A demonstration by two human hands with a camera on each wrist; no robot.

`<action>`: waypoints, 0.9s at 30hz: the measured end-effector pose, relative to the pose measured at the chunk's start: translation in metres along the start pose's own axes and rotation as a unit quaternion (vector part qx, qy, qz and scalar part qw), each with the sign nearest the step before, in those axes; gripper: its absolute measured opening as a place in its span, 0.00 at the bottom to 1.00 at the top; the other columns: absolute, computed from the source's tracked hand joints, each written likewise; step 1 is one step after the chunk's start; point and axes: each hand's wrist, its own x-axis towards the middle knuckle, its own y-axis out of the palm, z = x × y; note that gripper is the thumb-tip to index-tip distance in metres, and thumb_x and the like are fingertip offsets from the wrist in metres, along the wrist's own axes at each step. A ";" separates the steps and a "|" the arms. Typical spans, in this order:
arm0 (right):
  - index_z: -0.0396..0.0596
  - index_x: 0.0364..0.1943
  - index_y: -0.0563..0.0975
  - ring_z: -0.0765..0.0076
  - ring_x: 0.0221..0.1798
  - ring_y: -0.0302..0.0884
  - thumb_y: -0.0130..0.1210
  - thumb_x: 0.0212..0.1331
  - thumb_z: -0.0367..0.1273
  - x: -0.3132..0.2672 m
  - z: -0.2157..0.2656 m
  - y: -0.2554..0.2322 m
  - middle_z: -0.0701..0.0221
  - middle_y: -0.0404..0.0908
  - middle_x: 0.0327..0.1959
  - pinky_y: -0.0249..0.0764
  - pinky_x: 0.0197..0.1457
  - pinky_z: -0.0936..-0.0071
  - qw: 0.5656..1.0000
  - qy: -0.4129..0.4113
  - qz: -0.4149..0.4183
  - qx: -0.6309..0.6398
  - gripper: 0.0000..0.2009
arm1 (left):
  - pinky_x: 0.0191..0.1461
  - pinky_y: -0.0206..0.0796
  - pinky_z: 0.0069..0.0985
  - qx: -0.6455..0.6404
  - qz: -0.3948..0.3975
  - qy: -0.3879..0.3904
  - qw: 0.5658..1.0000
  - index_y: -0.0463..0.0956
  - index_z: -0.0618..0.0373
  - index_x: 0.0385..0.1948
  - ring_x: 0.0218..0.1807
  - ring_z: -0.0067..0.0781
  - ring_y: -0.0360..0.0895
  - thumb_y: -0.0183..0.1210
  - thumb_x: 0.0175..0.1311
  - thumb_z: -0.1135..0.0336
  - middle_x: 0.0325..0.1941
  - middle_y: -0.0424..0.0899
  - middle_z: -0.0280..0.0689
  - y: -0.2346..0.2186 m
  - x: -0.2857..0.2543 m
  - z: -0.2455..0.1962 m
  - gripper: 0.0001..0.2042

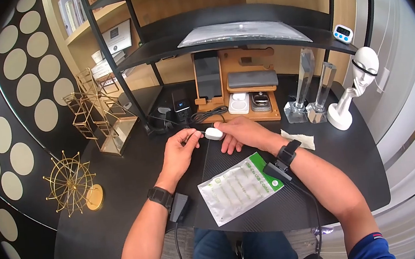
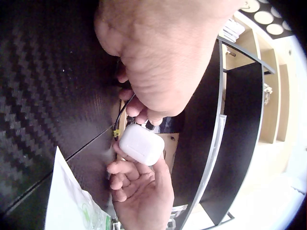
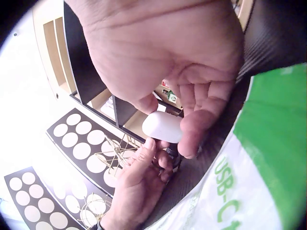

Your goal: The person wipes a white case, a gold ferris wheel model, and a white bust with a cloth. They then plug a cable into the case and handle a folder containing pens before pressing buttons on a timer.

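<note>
A white earbud case point(image 1: 214, 134) is pinched between the thumb and fingers of my right hand point(image 1: 249, 134) above the desk. My left hand point(image 1: 180, 151) pinches a dark cable plug point(image 2: 150, 125) right at the end of the case. In the left wrist view, a thin black cable point(image 2: 119, 115) with a yellow band runs beside the left fingers. The right wrist view shows the case point(image 3: 162, 126) side-on, its plug end mostly hidden by fingers. Below the hands, a white and green USB-C cable bag point(image 1: 239, 189) lies flat on the black desk point(image 1: 140, 207).
Behind the hands, a wooden dock point(image 1: 266, 115) bears a phone point(image 1: 208, 76) and a white charging pad point(image 1: 238, 104). A coiled black cable point(image 1: 209, 114) and a charger with a lit display point(image 1: 181, 104) stand left of it. Crystal trophies point(image 1: 319, 92) and a white head figure point(image 1: 346, 99) stand right.
</note>
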 end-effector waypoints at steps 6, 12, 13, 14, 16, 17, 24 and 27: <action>0.35 0.49 0.83 0.71 0.33 0.90 0.52 0.80 0.52 0.001 -0.004 0.001 0.59 0.92 0.36 0.78 0.31 0.79 1.000 0.002 0.010 -0.007 0.28 | 0.45 0.68 0.17 -0.015 -0.011 0.000 1.000 0.86 0.62 0.45 0.37 0.13 0.75 0.63 0.79 0.63 0.38 0.86 0.27 0.002 -0.001 0.000 0.10; 0.39 0.55 0.81 0.72 0.40 0.90 0.59 0.78 0.45 0.004 -0.012 0.001 0.64 0.90 0.45 0.79 0.34 0.79 0.994 -0.061 -0.061 0.069 0.20 | 0.47 0.69 0.17 -0.017 0.024 0.009 1.000 0.84 0.62 0.47 0.39 0.13 0.77 0.64 0.78 0.66 0.37 0.85 0.27 0.004 -0.002 0.003 0.08; 0.39 0.55 0.81 0.72 0.39 0.90 0.58 0.78 0.46 0.005 -0.012 0.000 0.64 0.90 0.43 0.78 0.34 0.79 0.995 -0.049 -0.046 0.067 0.21 | 0.47 0.69 0.17 -0.019 0.021 0.011 1.000 0.84 0.62 0.48 0.39 0.13 0.77 0.64 0.79 0.66 0.37 0.85 0.27 0.003 -0.002 0.002 0.09; 0.38 0.54 0.81 0.72 0.38 0.90 0.58 0.78 0.47 0.006 -0.011 -0.001 0.63 0.91 0.42 0.78 0.33 0.79 0.997 -0.037 -0.031 0.066 0.22 | 0.48 0.69 0.17 -0.021 0.019 0.012 1.000 0.84 0.62 0.49 0.40 0.14 0.77 0.64 0.79 0.65 0.37 0.85 0.26 0.003 -0.002 0.001 0.09; 0.37 0.52 0.82 0.72 0.36 0.90 0.57 0.79 0.48 0.006 -0.009 -0.001 0.63 0.91 0.40 0.77 0.32 0.80 0.999 -0.022 -0.017 0.042 0.23 | 0.48 0.69 0.17 -0.029 0.009 0.019 0.999 0.84 0.61 0.50 0.40 0.14 0.77 0.63 0.79 0.65 0.38 0.84 0.26 0.005 -0.002 -0.004 0.09; 0.37 0.51 0.82 0.73 0.35 0.90 0.56 0.79 0.49 0.004 -0.007 0.000 0.62 0.91 0.37 0.77 0.31 0.80 1.000 -0.006 -0.003 0.018 0.24 | 0.48 0.69 0.17 -0.038 -0.001 0.027 0.999 0.84 0.61 0.51 0.40 0.14 0.77 0.62 0.80 0.65 0.38 0.84 0.26 0.006 -0.002 -0.005 0.10; 0.37 0.42 0.84 0.71 0.28 0.88 0.46 0.83 0.53 0.001 -0.006 0.004 0.61 0.91 0.30 0.75 0.26 0.78 0.998 -0.022 0.044 -0.040 0.30 | 0.46 0.71 0.18 -0.063 -0.002 0.002 0.998 0.84 0.62 0.51 0.40 0.15 0.78 0.62 0.79 0.66 0.41 0.86 0.27 0.002 0.000 -0.001 0.09; 0.36 0.40 0.85 0.71 0.28 0.88 0.40 0.84 0.54 0.001 -0.005 0.003 0.61 0.90 0.29 0.75 0.26 0.78 0.997 -0.035 0.055 -0.051 0.33 | 0.45 0.71 0.18 -0.060 -0.002 0.003 0.998 0.84 0.62 0.51 0.40 0.15 0.78 0.62 0.80 0.66 0.40 0.86 0.27 0.002 0.000 0.001 0.09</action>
